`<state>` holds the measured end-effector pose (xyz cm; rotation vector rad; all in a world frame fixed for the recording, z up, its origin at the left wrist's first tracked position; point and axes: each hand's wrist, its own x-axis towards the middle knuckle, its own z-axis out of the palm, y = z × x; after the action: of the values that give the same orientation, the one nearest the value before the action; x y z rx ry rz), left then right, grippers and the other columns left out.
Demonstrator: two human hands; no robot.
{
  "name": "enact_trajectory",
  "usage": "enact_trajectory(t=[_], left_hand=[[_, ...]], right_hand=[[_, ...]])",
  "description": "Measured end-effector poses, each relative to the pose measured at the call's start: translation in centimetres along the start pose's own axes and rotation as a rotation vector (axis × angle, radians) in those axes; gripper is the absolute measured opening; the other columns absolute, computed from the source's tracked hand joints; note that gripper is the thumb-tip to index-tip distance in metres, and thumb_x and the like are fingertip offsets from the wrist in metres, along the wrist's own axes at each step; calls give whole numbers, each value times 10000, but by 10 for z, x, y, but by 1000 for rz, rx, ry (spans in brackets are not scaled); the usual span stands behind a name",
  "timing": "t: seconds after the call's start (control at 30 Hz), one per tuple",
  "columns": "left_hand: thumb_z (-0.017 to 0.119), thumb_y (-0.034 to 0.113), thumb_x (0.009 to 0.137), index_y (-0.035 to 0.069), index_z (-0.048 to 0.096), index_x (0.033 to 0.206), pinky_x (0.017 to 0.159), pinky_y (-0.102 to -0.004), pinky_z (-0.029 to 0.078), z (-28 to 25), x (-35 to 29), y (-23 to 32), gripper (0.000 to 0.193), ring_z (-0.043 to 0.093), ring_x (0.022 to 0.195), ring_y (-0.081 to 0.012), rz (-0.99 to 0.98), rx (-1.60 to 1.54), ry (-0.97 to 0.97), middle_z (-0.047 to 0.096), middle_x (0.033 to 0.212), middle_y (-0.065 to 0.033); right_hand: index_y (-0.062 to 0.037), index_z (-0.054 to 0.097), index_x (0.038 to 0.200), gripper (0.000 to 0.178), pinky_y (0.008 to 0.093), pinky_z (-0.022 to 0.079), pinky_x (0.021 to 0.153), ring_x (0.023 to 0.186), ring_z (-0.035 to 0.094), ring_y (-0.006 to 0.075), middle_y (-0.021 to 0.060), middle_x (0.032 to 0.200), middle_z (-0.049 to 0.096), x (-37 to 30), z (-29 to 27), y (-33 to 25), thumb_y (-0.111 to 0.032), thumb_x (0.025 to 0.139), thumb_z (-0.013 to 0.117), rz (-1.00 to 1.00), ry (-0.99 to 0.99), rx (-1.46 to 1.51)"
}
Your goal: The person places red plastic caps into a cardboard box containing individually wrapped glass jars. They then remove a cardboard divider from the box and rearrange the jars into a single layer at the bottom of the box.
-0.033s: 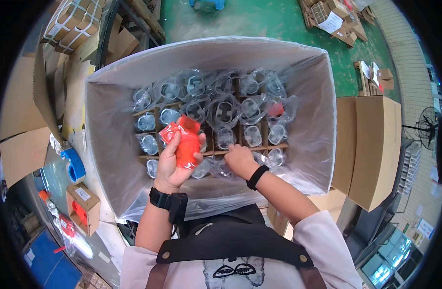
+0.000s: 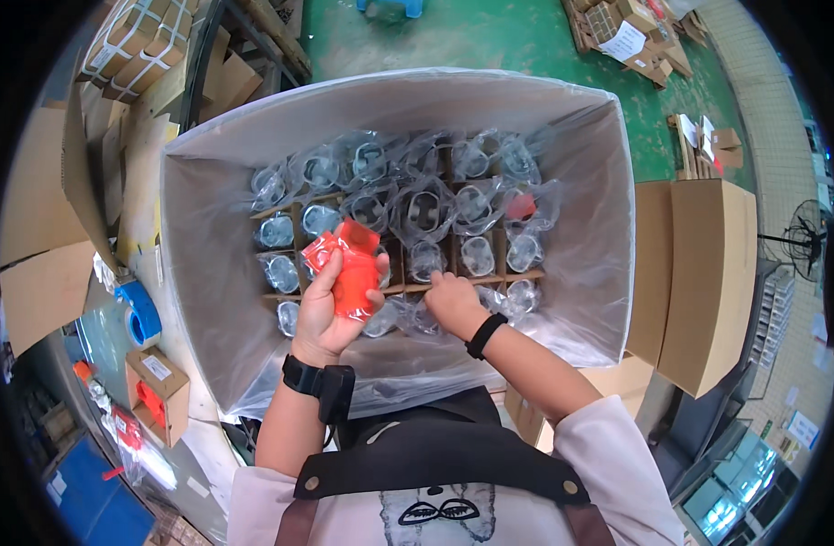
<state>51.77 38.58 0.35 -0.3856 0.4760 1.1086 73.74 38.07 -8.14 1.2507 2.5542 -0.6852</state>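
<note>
on the left, a blue ring-shaped roll [image 2: 142, 314] stood on the far side of a small open carton [image 2: 167, 371], which had red pieces [image 2: 150, 400] inside. to their right was a large box [image 2: 208, 273] lined with translucent film, where cardboard dividers [image 2: 522, 276] parted rows of round metallic parts in clear bags [image 2: 321, 218]. over the left-centre of these rows, the left hand [image 2: 319, 323] had its thumb and fingers closed around red packets [image 2: 351, 282], held up above the parts. just right of centre, the right hand [image 2: 453, 302] reached down with its fingertips by a bagged part [image 2: 425, 259]; whether they gripped it i could not tell. farther right and far, a red piece [image 2: 522, 207] showed among the bags. beyond the right wall stood a tall brown carton [image 2: 713, 282].
</note>
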Motion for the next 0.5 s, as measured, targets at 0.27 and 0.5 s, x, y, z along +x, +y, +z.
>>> enact_trajectory(t=[0.27,0.5], left_hand=[[541,268,981,263,433,1385,723,-359,521,-18,-12,0,419,543,1164,-285,-19,91,58,502,1333,-71],[582,198,949,206,420,1394,798,-408,523,-2,2,-11,474,526,1206,-314,-62,136,9,474,1363,-99]], right_hand=[[-14,581,825,101,415,480,603,699,617,380,195,751,613,-20,-112,39,26,771,657,260,567,646],[-9,640,949,252,410,511,726,818,637,366,160,883,673,5,-101,99,94,732,565,143,609,200]])
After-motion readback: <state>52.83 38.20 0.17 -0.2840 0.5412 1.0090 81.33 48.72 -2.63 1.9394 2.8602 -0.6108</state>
